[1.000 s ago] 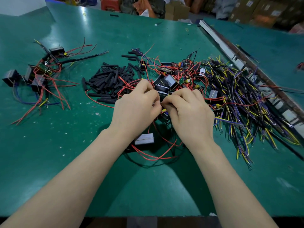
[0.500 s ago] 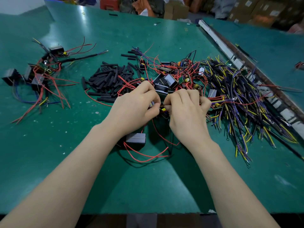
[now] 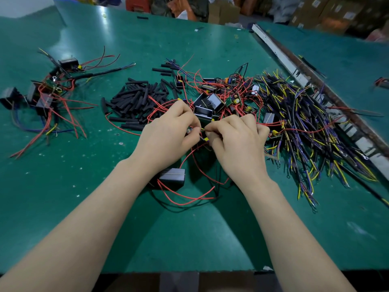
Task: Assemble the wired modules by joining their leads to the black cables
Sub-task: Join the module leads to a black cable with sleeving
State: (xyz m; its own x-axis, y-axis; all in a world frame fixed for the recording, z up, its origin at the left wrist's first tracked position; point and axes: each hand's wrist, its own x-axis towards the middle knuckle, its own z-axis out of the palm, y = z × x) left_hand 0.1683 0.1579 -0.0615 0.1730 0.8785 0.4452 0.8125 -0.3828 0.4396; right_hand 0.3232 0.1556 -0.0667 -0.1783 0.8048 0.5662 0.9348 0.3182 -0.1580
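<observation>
green table (image 3: 63, 207) | black tubes (image 3: 136, 98) | wired modules (image 3: 210, 100) | possibly black cables (image 3: 305, 127)

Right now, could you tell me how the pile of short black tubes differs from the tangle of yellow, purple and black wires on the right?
The pile of short black tubes is all one colour; the tangle of yellow, purple and black wires is mixed. The tubes are short, thick and mostly straight; the wires are long, thin and curved. The tubes lie left of the hands, the wires right. Both rest loose on the green table.

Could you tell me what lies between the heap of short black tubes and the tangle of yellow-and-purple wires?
In the head view, black box modules tangled in red leads.
</observation>
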